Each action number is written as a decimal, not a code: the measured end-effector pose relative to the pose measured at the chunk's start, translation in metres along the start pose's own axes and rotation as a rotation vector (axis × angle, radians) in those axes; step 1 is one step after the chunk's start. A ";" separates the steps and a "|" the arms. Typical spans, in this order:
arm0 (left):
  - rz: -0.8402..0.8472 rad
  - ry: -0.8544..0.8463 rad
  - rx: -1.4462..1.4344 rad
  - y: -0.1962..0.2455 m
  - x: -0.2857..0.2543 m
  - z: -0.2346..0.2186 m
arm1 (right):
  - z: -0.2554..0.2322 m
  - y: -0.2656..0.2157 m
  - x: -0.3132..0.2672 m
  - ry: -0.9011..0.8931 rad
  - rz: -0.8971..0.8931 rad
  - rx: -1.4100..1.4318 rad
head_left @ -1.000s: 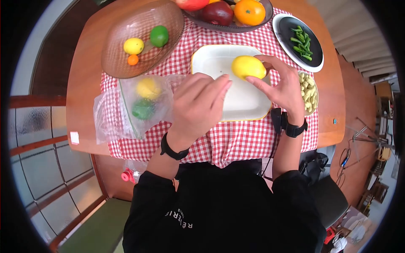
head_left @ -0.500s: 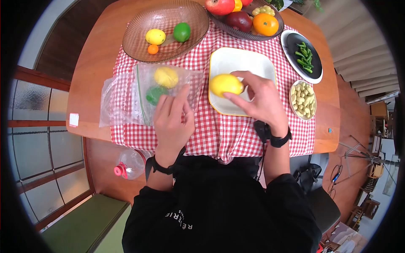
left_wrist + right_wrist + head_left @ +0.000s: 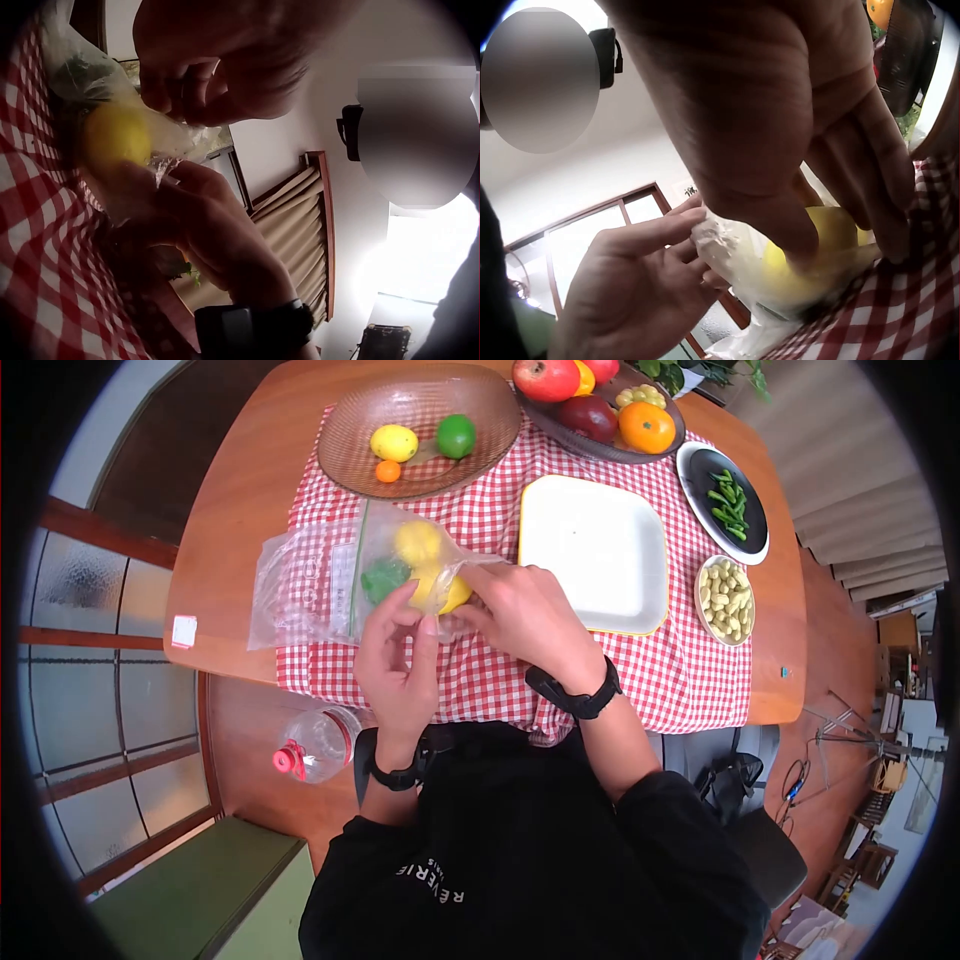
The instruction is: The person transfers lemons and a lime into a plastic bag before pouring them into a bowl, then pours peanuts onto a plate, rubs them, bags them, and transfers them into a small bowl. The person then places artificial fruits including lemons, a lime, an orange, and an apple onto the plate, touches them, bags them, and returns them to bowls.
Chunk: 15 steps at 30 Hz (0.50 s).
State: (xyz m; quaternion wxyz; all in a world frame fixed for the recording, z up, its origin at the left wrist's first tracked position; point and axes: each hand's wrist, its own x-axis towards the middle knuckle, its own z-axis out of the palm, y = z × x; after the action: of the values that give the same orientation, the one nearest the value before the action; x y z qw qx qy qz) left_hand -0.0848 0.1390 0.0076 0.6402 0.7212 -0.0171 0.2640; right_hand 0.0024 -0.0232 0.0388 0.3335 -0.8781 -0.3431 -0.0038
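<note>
A clear zip bag (image 3: pixel 318 575) lies on the checked cloth, with a yellow lemon (image 3: pixel 417 544) and a green lime-like fruit (image 3: pixel 384 579) inside. My left hand (image 3: pixel 397 665) pinches the rim of the bag's mouth between thumb and fingers. At that mouth, my right hand (image 3: pixel 530 615) holds a second lemon (image 3: pixel 817 247), thumb on one side and fingers on the other. Thin plastic partly covers this lemon in the right wrist view. From the left wrist view, the held lemon (image 3: pixel 116 139) shows close over the cloth, beside the right hand's fingertips.
Right of the bag stands a white rectangular dish (image 3: pixel 595 555) with a yellow rim. Behind are a brown glass bowl (image 3: pixel 345 445) with small fruits and a dark fruit bowl (image 3: pixel 610 452). Green peppers (image 3: pixel 729 505) on a plate and a bowl of peanuts (image 3: pixel 726 600) sit at right.
My right hand has carried the lemon left, from over the white dish to the bag's mouth. The left hand has moved to the bag's edge and now pinches it.
</note>
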 end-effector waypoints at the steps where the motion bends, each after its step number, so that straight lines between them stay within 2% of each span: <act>1: -0.064 0.018 -0.104 0.002 -0.001 -0.002 | 0.005 0.002 0.001 0.037 0.007 -0.059; 3: -0.111 -0.011 -0.152 0.000 -0.001 -0.010 | 0.009 0.003 0.001 0.077 0.020 -0.119; 5: -0.162 -0.050 -0.207 -0.001 -0.002 -0.011 | 0.007 -0.001 -0.001 0.008 0.057 -0.207; 7: -0.283 0.026 -0.580 0.001 0.001 -0.009 | 0.001 0.000 -0.005 0.003 0.059 -0.181; 8: -0.279 0.030 -0.576 0.002 0.002 -0.010 | -0.001 0.001 -0.006 -0.004 0.054 -0.150; 10: -0.379 -0.001 -0.798 0.004 0.004 -0.015 | -0.007 0.006 -0.008 0.048 0.027 -0.109; 13: -0.372 -0.020 -0.794 0.004 0.002 -0.015 | -0.020 0.007 -0.015 0.136 0.018 -0.033; 15: -0.384 -0.029 -0.792 0.004 0.003 -0.012 | -0.029 0.011 -0.022 0.213 -0.021 0.116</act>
State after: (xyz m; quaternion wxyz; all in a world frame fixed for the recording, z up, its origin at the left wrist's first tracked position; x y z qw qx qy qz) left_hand -0.0883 0.1504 0.0128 0.9045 0.4136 0.0086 0.1032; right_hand -0.0014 -0.0592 0.0503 0.4182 -0.8484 -0.3144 -0.0807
